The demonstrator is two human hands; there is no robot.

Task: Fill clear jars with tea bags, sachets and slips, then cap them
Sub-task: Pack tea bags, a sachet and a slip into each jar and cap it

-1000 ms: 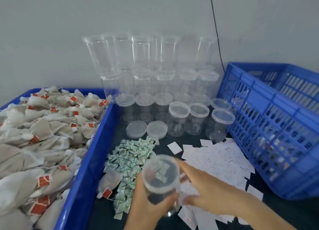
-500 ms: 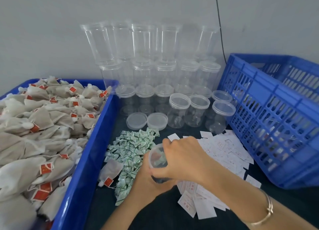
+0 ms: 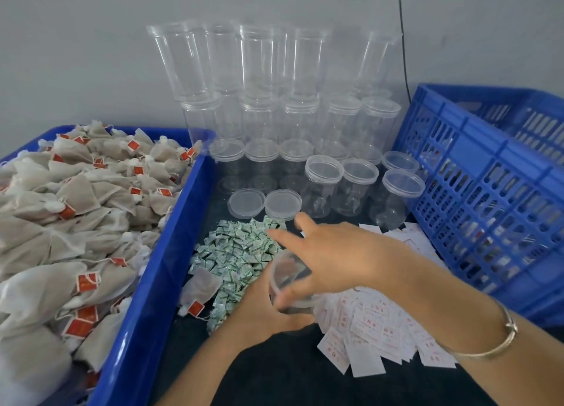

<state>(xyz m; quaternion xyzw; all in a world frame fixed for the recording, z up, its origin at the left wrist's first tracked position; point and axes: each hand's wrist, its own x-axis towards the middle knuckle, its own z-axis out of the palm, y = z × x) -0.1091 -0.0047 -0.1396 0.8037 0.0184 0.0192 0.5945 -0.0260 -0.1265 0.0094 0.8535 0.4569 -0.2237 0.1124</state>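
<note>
My left hand (image 3: 262,309) grips a clear jar (image 3: 285,273) low in the middle, tilted with its mouth towards me; what is inside it is blurred. My right hand (image 3: 338,259) hovers just above the jar, its fingers stretched out straight over the edge of the pile of green sachets (image 3: 238,253). Nothing shows in those fingers. White slips with red print (image 3: 375,323) lie spread under and to the right of my right hand. One loose tea bag (image 3: 200,286) lies beside the sachets. Two loose lids (image 3: 245,202) (image 3: 282,205) sit behind the sachets.
A blue tray (image 3: 152,299) heaped with tea bags (image 3: 76,216) fills the left. Capped empty jars (image 3: 323,189) stand behind the lids, with taller stacks of jars (image 3: 262,79) against the wall. A blue slatted crate (image 3: 488,192) borders the right.
My right hand has left the jar's mouth and stretched forward and left, fingers spread over the sachets. My left hand still holds the jar, now tilted.
</note>
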